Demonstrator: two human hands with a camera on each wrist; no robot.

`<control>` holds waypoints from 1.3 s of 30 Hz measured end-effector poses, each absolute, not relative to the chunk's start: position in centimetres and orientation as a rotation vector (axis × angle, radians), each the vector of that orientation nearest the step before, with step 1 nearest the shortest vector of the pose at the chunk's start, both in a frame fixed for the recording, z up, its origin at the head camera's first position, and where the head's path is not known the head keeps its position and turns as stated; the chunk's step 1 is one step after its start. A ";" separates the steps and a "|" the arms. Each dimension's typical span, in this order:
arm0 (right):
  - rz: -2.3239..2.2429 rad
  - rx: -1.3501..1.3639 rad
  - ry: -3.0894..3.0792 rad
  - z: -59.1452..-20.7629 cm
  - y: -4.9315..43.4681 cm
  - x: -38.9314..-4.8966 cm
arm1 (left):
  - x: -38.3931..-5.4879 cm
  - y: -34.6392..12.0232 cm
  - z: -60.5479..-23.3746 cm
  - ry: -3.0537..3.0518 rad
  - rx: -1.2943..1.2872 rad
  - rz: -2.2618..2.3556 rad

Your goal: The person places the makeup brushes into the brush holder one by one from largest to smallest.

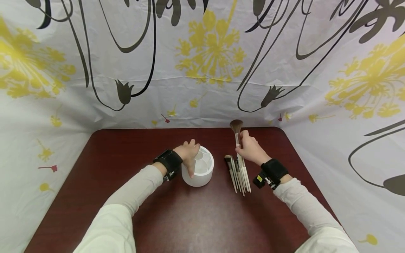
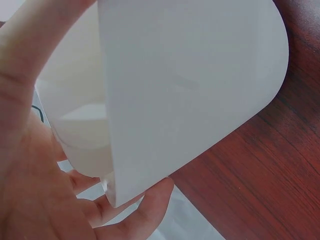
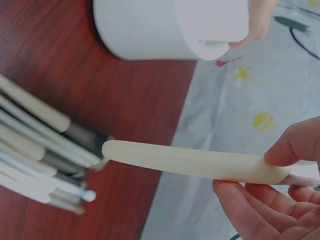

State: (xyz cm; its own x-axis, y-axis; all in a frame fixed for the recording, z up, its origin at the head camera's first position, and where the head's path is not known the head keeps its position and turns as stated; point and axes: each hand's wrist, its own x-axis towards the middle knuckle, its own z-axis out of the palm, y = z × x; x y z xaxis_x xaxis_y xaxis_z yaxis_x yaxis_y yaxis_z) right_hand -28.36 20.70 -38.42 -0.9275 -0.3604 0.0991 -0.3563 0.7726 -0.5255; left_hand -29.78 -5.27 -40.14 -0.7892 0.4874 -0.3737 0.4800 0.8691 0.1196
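A white round organizer cup (image 1: 197, 179) with inner compartments stands near the table's middle. My left hand (image 1: 187, 154) grips it from its left side, thumb and fingers around the rim; the left wrist view shows the cup's smooth wall (image 2: 190, 100) close up. In my right hand (image 1: 252, 149) a large makeup brush (image 1: 236, 127) is pinched by the handle, its brown bristles pointing up and away. The right wrist view shows the cream handle (image 3: 195, 160) between thumb and fingers. Below that hand, several makeup brushes (image 1: 238, 177) with pale handles lie side by side on the table.
The dark red-brown wooden table (image 1: 196, 221) has rounded far corners. Behind it and at both sides hangs a white cloth (image 1: 152, 70) with yellow and grey flower prints. The loose brushes lie just right of the cup.
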 end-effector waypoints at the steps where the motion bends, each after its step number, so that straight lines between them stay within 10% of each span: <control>1: -0.883 -0.613 2.949 -38.1 20.4 -28.3 | -29.7 -5.3 -40.1 2.642 0.713 0.028; 39: -0.978 -0.998 2.966 -37.3 13.9 -28.2 | -29.9 -5.0 -39.9 2.613 0.670 -0.034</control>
